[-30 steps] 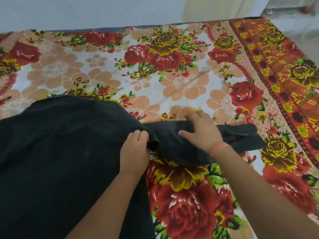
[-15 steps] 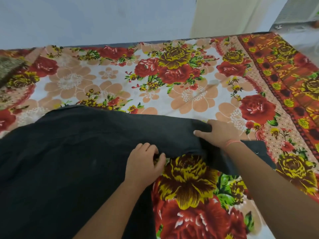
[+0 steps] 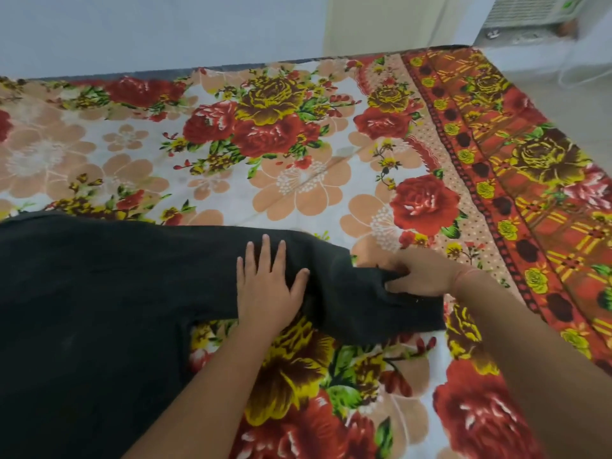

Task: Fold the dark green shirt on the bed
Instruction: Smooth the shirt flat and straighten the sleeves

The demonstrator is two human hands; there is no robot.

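Note:
The dark green shirt (image 3: 99, 293), nearly black here, lies spread over the left half of the bed (image 3: 298, 180), its body running off the frame's left and bottom edges. One sleeve stretches to the right. My left hand (image 3: 268, 286) lies flat on that sleeve near the shoulder, fingers straight and spread. My right hand (image 3: 420, 273) grips the sleeve's end, fingers curled into the cloth near the cuff.
A floral sheet in red, yellow and peach covers the bed. Its patterned border runs along the right side, where the bed's edge meets a pale floor (image 3: 589, 104). A wall stands behind the bed's far edge. A white appliance (image 3: 530, 11) sits at top right.
My left hand has gone from bunching the cloth at the armpit to lying flat on the sleeve. The right hand has slid along the sleeve to its end and gripped it.

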